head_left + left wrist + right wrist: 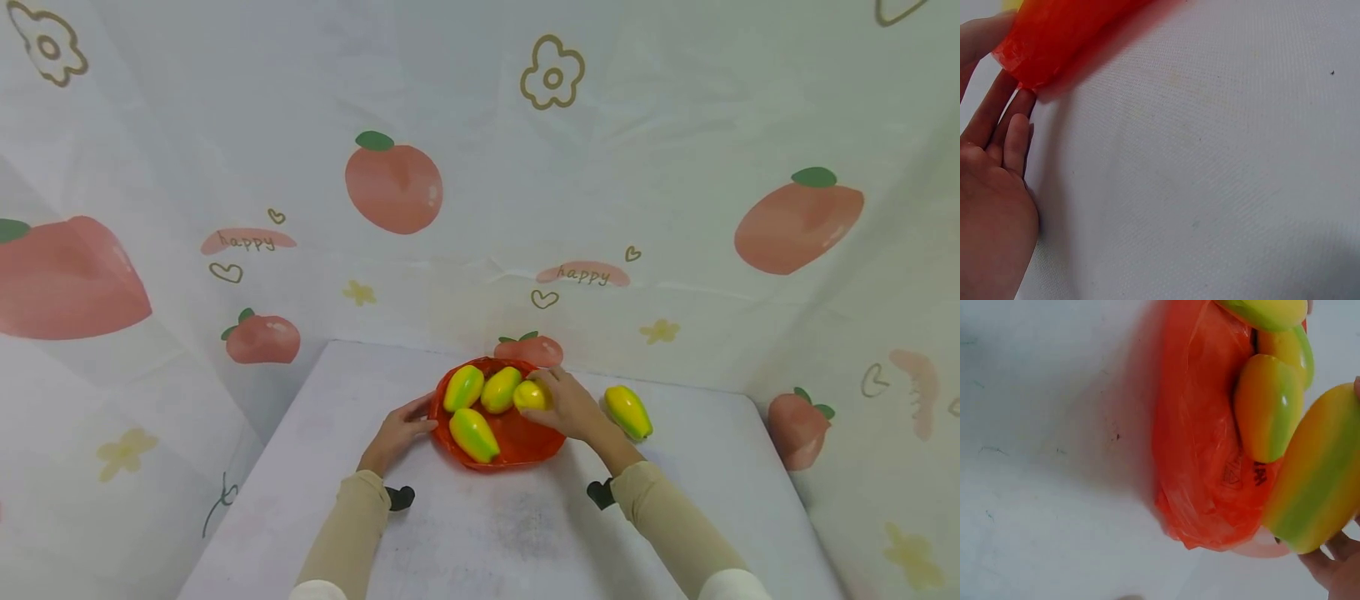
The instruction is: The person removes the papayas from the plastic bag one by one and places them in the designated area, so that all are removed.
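Note:
A round, shallow container covered in a red plastic bag point(517, 442) sits toward the back of the table. Three yellow-green papayas lie in it: one at the back left point(463, 388), one in the middle point(500, 390) and one at the front point(474, 435). My right hand point(568, 404) grips another papaya point(1319, 475) over the container's right part. At the left rim is my left hand point(401, 429), thumb over the red plastic and fingers along its outer side, holding the edge. One more papaya point(628, 412) lies on the table, right of my right hand.
The white-covered table point(480, 533) meets a printed cloth backdrop point(480, 292) at the back, with more cloth on both sides. Black straps point(401, 498) show at the wrists.

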